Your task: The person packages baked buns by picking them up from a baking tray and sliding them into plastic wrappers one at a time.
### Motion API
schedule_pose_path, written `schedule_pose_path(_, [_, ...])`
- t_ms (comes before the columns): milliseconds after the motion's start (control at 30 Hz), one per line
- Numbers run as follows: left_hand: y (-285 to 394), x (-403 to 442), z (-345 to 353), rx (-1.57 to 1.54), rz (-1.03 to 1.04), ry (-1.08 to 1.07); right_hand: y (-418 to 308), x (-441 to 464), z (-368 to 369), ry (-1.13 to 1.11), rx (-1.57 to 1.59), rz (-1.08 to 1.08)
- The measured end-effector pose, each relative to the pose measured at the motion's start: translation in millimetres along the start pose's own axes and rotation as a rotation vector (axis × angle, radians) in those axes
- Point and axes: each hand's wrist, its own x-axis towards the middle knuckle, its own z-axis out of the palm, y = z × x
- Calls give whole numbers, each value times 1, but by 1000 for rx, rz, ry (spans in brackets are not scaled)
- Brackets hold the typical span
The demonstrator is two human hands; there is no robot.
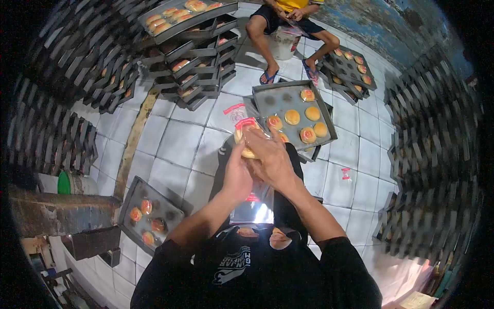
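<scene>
Above my lap, both hands are closed around a round golden bun [247,153]. A clear plastic bag with a red printed band [246,122] covers its far end. My left hand [238,174] grips the bun's near left side. My right hand [271,158] lies over its top and right side, fingers bent and partly hiding it. On my lap lie clear plastic bags [252,210] that catch the light. Just beyond my hands, a dark metal tray [278,100] holds several buns, some wrapped. Another clear wrapper with red print [235,110] shows at the left of the bag.
At front left, a smaller tray [172,206] carries several wrapped buns. Stacked trays [193,62] rise at the far left, with more trays [427,129] along the right. A seated person [293,20] faces me, near another bun tray [350,67]. A red-printed wrapper [346,173] lies on the tiles.
</scene>
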Motion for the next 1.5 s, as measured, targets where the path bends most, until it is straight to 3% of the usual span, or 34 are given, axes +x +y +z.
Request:
schedule_pose_path(100, [10, 6, -3, 13, 84, -102, -8, 2, -3, 21, -28, -48])
schedule_pose_path(167, [9, 17, -12, -29, 93, -183, -7, 0, 0, -69, -26, 72])
schedule_pose_path(200, [-1, 13, -8, -35, 75, -68, -7, 4, 0, -83, -59, 94])
schedule_pose_path(300, [5, 11, -3, -69, -17, 16, -9, 9, -2, -51, -102, 63])
schedule_pose_path(400, [12, 36, -33, -200, 20, -255, -4, 6, 5, -17, -50, 24])
schedule_pose_path(533, [-16, 32, -9, -105, 111, -20, 6, 9, 8, -16, -208, -28])
schedule_pose_path(733, [-8, 49, -25, -288, 53, -107, -9, 8, 0, 77, -98, 75])
schedule_pose_path(833, [-10, 42, -16, -246, 63, -88, 9, 2, 8, 155, -268, -28])
schedule_pose_path(1000, [-26, 30, -9, -180, 17, -83, 12, 6, 12, 218, -448, -17])
schedule_pose_path(1133, [-42, 32, -11, -64, 105, -78, 10, 11, 12, 226, -451, 68])
schedule_pose_path(1233, [-15, 17, -2, 17, 113, -90, 2, 10, 8, 236, -389, 74])
schedule_pose_path(1333, [4, 51, -24, -172, -7, -207, 12, 5, 16, 209, -373, 60])
schedule_pose_path(1433, [-33, 52, -1, 37, 227, -37, 26, 13, 23, 131, -504, 98])
schedule_pose_path(1500, [-33, 53, 1, -34, 219, -44, 23, 15, 21, 132, -449, 108])
